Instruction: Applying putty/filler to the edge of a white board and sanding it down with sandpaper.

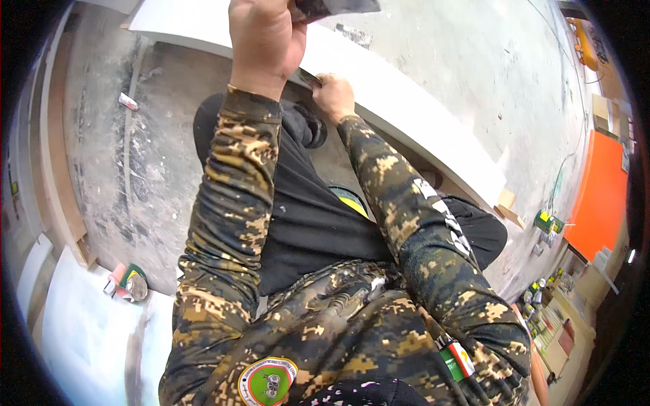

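At the top edge my left hand (267, 51) is closed around a flat dark-grey scraper (342, 7); its blade points right over a long white panel (420, 101). The picture's edge cuts off part of this hand and the tool. Lower and to the right, my right hand (335, 99) is closed at the panel's near edge. From its fingers a thin dark blade-like tool (310, 78) sticks out to the left, and its full shape is hidden. The panel runs slantwise from upper left to lower right, its top surface plain white.
Beneath me is a bucket with a yellow-green patch (351, 200). A small can (128, 101) lies on the grey floor at left. Near it stand a white sheet (88, 325) and a green container (134, 283). On the right are an orange board (596, 193), wood offcuts (509, 206) and several cans.
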Demonstrator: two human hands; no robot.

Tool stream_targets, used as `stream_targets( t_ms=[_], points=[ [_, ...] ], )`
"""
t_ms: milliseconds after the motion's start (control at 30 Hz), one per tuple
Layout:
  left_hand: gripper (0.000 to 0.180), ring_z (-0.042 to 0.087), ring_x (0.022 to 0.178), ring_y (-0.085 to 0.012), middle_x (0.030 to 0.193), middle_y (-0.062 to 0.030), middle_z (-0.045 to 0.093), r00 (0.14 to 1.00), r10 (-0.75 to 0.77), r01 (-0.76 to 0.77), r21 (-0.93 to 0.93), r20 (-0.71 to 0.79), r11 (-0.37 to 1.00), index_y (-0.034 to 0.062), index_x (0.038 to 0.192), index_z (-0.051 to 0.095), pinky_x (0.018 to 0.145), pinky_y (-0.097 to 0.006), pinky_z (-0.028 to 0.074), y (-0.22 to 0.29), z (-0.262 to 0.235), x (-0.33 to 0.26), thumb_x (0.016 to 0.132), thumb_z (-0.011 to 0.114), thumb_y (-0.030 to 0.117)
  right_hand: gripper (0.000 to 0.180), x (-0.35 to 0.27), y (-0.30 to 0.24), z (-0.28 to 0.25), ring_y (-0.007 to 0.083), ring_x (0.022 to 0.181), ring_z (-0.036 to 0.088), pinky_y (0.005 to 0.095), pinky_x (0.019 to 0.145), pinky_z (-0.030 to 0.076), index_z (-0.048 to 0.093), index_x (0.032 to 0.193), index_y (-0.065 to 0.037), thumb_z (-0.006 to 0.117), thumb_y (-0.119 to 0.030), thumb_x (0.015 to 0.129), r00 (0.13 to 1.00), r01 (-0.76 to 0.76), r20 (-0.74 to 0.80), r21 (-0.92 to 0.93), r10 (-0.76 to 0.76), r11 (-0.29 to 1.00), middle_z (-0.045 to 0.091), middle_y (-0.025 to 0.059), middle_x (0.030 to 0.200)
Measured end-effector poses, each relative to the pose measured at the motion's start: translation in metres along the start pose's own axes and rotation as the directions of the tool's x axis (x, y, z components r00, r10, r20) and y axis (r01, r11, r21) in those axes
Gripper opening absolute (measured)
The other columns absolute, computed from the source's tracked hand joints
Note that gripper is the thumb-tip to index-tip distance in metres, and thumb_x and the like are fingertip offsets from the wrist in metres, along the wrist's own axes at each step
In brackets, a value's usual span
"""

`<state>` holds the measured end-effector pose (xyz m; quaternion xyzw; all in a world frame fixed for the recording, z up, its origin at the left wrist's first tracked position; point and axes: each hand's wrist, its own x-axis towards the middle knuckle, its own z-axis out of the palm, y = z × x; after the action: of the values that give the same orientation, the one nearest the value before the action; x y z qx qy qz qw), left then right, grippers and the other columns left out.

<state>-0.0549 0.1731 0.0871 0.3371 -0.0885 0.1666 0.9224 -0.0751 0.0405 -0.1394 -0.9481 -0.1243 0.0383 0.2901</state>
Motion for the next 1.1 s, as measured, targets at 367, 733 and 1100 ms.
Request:
stream_targets(
  t_ms=[367,733,1100],
  points=[
    [0.036,0.066,0.106,-0.0265,0.119,-0.0138,0.062,0.94,-0.277,0.283,0.001,-0.2,0.959,0.002,0.129,0.046,0.09,-0.043,0.058,-0.021,-0.008,-0.03,0.094,0.056,0.004,0.018,-0.065,-0.027,-0.168,0.0088,0.078,0.066,0.0242,0.067,0.053,0.069,0.11,0.001,0.067,-0.009,0.096,0.922,0.228,-0.345,0.852,0.176,0.472,0.073,0.0037,0.092],
    [0.03,0.064,0.093,-0.0158,0.107,-0.0077,0.062,0.957,-0.206,0.221,0.054,-0.206,0.974,0.0044,0.118,0.048,0.085,-0.03,0.055,-0.09,0.014,-0.08,0.091,0.056,-0.007,0.042,-0.082,-0.028,-0.2,0.0192,0.086,0.067,0.0316,0.073,0.056,0.06,0.133,-0.006,0.061,0.004,0.092,0.859,0.339,-0.508,0.468,-0.065,0.816,0.065,0.0133,0.104],
    [0.033,0.067,0.1,-0.0204,0.112,-0.0101,0.063,0.97,-0.182,0.18,-0.025,-0.162,0.983,0.0047,0.124,0.046,0.087,-0.033,0.059,-0.08,0.006,-0.079,0.094,0.057,-0.002,0.029,-0.12,0.0,-0.189,0.0218,0.08,0.069,0.0315,0.068,0.058,0.064,0.121,0.0,0.063,0.002,0.092,0.919,0.141,-0.39,0.48,0.067,0.866,0.068,0.0118,0.095]
  ],
)
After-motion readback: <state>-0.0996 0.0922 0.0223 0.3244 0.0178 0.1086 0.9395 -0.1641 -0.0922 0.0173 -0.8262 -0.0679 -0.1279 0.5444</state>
